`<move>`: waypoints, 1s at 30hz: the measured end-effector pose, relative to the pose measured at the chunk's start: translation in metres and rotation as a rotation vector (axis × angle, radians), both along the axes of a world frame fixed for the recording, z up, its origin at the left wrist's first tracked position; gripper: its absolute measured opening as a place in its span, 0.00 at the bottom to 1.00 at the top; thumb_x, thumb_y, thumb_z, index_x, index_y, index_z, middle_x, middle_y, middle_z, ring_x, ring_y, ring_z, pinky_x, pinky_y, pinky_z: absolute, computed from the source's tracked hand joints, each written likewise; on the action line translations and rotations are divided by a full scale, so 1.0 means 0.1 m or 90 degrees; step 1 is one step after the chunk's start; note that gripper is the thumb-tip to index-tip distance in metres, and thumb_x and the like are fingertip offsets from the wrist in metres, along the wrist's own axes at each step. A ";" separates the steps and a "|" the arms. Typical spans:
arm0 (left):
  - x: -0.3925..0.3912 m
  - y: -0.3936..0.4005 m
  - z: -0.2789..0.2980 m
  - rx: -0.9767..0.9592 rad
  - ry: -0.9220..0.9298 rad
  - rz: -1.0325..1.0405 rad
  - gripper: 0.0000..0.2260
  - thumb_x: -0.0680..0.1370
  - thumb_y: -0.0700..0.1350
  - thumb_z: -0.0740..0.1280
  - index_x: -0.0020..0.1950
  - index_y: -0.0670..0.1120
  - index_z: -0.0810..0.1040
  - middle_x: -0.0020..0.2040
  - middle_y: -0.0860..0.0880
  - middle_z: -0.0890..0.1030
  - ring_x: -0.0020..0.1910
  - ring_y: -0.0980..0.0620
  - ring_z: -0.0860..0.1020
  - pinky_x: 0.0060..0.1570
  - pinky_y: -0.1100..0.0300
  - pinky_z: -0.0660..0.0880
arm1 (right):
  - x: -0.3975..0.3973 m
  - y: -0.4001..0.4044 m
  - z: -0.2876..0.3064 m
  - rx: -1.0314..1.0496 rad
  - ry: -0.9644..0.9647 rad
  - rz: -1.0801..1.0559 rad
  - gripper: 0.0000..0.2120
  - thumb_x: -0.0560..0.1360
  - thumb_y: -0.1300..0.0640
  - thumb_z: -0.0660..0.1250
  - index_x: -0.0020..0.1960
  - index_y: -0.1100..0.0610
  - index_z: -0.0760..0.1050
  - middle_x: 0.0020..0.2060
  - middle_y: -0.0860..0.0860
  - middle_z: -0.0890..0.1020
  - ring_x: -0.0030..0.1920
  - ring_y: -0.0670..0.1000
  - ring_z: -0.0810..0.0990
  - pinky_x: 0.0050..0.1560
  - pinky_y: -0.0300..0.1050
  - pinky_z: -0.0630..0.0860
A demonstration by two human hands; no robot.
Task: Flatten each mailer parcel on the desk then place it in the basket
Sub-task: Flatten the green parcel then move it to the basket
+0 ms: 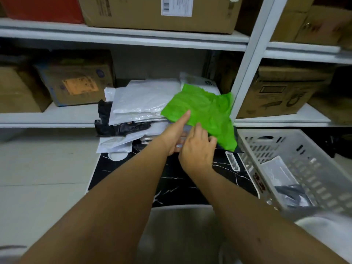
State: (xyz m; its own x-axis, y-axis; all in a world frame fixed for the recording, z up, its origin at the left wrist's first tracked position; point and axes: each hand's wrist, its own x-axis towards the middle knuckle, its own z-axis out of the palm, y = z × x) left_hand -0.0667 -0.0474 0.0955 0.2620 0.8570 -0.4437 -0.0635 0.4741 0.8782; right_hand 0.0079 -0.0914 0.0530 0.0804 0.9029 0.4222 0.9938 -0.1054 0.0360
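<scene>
Storeroom shelving (122, 38) behind a black marbled bench (171, 180); mailers heaped at 12 o'clock.
Green mailer (205, 113) tops the pile of white mailers (144, 100). Left hand (176, 130) lies on its near edge, index finger straight. Right hand (196, 149), fingers curled, pinches the same edge. White basket (285, 134) at 3 o'clock, holding flat parcels.

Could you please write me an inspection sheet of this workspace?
Surface: black marble-patterned desk, near part bare.
Job's things: crumpled green plastic mailer atop a pile of white and black plastic mailers; white slotted plastic basket at right, holding some mailers.
Clutter: nothing seen.
Grips: left hand has its index finger straight on the green mailer; right hand pinches its near edge.
Cables: nothing seen.
Surroundings: white shelves with brown cardboard boxes.
</scene>
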 end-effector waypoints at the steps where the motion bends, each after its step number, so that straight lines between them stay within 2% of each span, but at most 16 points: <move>1: 0.02 -0.06 0.00 -0.017 -0.044 0.012 0.18 0.78 0.62 0.60 0.49 0.48 0.78 0.43 0.48 0.81 0.41 0.51 0.78 0.47 0.57 0.74 | -0.08 -0.14 -0.03 0.003 -0.011 0.015 0.20 0.67 0.56 0.62 0.56 0.60 0.78 0.51 0.56 0.77 0.46 0.55 0.74 0.43 0.49 0.61; 3: 0.02 -0.21 -0.03 -0.049 -0.078 0.057 0.12 0.82 0.50 0.60 0.47 0.44 0.77 0.40 0.45 0.80 0.38 0.49 0.78 0.45 0.56 0.76 | -0.24 -0.46 -0.09 0.010 -0.008 0.051 0.15 0.66 0.55 0.64 0.51 0.56 0.79 0.44 0.53 0.76 0.43 0.54 0.71 0.41 0.48 0.57; 5: -0.08 -0.33 -0.13 -0.071 0.003 0.075 0.10 0.82 0.42 0.58 0.42 0.42 0.73 0.37 0.44 0.77 0.34 0.49 0.75 0.36 0.58 0.74 | -0.37 -0.70 -0.15 0.006 0.003 0.086 0.12 0.66 0.55 0.65 0.49 0.54 0.79 0.42 0.51 0.76 0.42 0.54 0.71 0.40 0.48 0.56; 7: -0.23 -0.43 -0.26 -0.091 0.058 0.058 0.10 0.82 0.39 0.58 0.41 0.42 0.71 0.37 0.44 0.75 0.31 0.50 0.74 0.30 0.59 0.73 | -0.43 -0.84 -0.25 0.016 -0.003 0.137 0.11 0.66 0.55 0.64 0.47 0.54 0.78 0.40 0.51 0.76 0.41 0.53 0.72 0.39 0.48 0.57; 9: -0.39 -0.52 -0.37 -0.112 0.090 0.051 0.10 0.82 0.39 0.58 0.41 0.42 0.70 0.36 0.44 0.74 0.31 0.50 0.73 0.27 0.60 0.73 | -0.44 -0.90 -0.34 0.030 0.001 0.216 0.12 0.64 0.53 0.68 0.48 0.53 0.77 0.42 0.51 0.77 0.42 0.54 0.72 0.40 0.49 0.60; 11: -0.54 -0.59 -0.48 -0.121 0.102 0.071 0.11 0.83 0.39 0.58 0.40 0.42 0.71 0.31 0.44 0.77 0.27 0.49 0.76 0.24 0.60 0.73 | -0.45 -0.91 -0.43 0.030 0.017 0.287 0.14 0.64 0.53 0.67 0.50 0.53 0.75 0.45 0.52 0.78 0.43 0.55 0.74 0.42 0.49 0.65; 13: -0.68 -0.59 -0.58 -0.124 0.103 0.099 0.10 0.83 0.39 0.58 0.43 0.42 0.72 0.25 0.46 0.79 0.22 0.51 0.77 0.20 0.61 0.74 | -0.42 -0.88 -0.53 0.022 0.036 0.307 0.13 0.66 0.54 0.66 0.50 0.53 0.75 0.44 0.52 0.78 0.43 0.55 0.75 0.41 0.50 0.69; 15: -0.79 -0.54 -0.66 -0.122 0.121 0.120 0.07 0.83 0.40 0.58 0.49 0.41 0.74 0.31 0.44 0.82 0.29 0.48 0.81 0.26 0.53 0.78 | -0.36 -0.80 -0.61 0.021 0.050 0.281 0.10 0.66 0.56 0.68 0.47 0.54 0.75 0.40 0.51 0.77 0.40 0.55 0.75 0.39 0.48 0.70; 17: -0.89 -0.45 -0.74 -0.116 0.159 0.149 0.09 0.83 0.42 0.59 0.58 0.39 0.74 0.48 0.39 0.82 0.46 0.42 0.82 0.40 0.46 0.77 | -0.26 -0.66 -0.69 0.004 0.053 0.243 0.11 0.64 0.58 0.71 0.45 0.54 0.75 0.39 0.51 0.77 0.38 0.54 0.76 0.36 0.46 0.71; 18: -0.95 -0.39 -0.80 -0.114 0.179 0.164 0.12 0.82 0.43 0.60 0.62 0.38 0.73 0.54 0.37 0.80 0.51 0.41 0.80 0.45 0.45 0.76 | -0.21 -0.58 -0.73 -0.017 0.050 0.225 0.12 0.63 0.58 0.72 0.45 0.55 0.75 0.39 0.52 0.77 0.37 0.55 0.76 0.36 0.46 0.71; 20: -1.05 -0.28 -0.89 -0.105 0.228 0.199 0.18 0.82 0.46 0.62 0.67 0.36 0.70 0.61 0.36 0.77 0.56 0.39 0.78 0.52 0.44 0.75 | -0.10 -0.45 -0.80 -0.063 0.039 0.191 0.13 0.62 0.58 0.73 0.44 0.55 0.75 0.39 0.52 0.77 0.38 0.55 0.77 0.35 0.46 0.72; 22: -1.16 -0.16 -1.03 -0.078 0.294 0.244 0.20 0.81 0.49 0.62 0.66 0.35 0.71 0.61 0.39 0.77 0.59 0.38 0.76 0.58 0.48 0.73 | 0.00 -0.34 -0.88 -0.108 0.018 0.158 0.11 0.64 0.57 0.72 0.46 0.55 0.75 0.41 0.52 0.77 0.40 0.55 0.78 0.36 0.47 0.73; 24: -1.21 -0.07 -1.16 -0.022 0.429 0.257 0.20 0.82 0.50 0.60 0.65 0.35 0.72 0.62 0.38 0.76 0.62 0.38 0.74 0.60 0.50 0.71 | 0.06 -0.25 -0.98 -0.142 -0.001 0.145 0.11 0.69 0.56 0.69 0.51 0.54 0.75 0.47 0.53 0.78 0.48 0.55 0.78 0.43 0.50 0.73; 27: -1.13 -0.15 -1.23 0.102 0.708 0.234 0.21 0.82 0.51 0.57 0.68 0.37 0.66 0.67 0.37 0.69 0.66 0.36 0.68 0.62 0.46 0.67 | 0.06 -0.19 -1.10 -0.152 -0.014 0.119 0.19 0.72 0.54 0.66 0.62 0.55 0.73 0.59 0.55 0.77 0.62 0.56 0.74 0.57 0.57 0.71; 29: -1.03 -0.27 -1.34 0.271 0.854 0.132 0.23 0.82 0.54 0.53 0.73 0.42 0.62 0.73 0.40 0.64 0.71 0.41 0.63 0.67 0.44 0.62 | -0.05 -0.23 -1.13 -0.151 0.005 0.113 0.23 0.75 0.49 0.62 0.68 0.54 0.71 0.67 0.56 0.73 0.69 0.56 0.70 0.64 0.63 0.67; 30: -0.99 -0.33 -1.42 0.329 0.899 0.043 0.25 0.82 0.56 0.50 0.76 0.45 0.57 0.77 0.43 0.58 0.75 0.44 0.56 0.71 0.44 0.56 | -0.14 -0.25 -1.13 -0.146 0.023 0.132 0.24 0.76 0.46 0.59 0.69 0.54 0.71 0.69 0.56 0.72 0.71 0.56 0.69 0.65 0.65 0.65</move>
State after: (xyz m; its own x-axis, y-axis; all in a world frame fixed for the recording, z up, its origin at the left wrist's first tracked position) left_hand -0.1656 -0.0799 -0.0468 -0.1557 0.9862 0.0559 0.9452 0.1323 0.2984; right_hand -0.0061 -0.1167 -0.0601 -0.1038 0.9730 0.2062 0.9943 0.1063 -0.0010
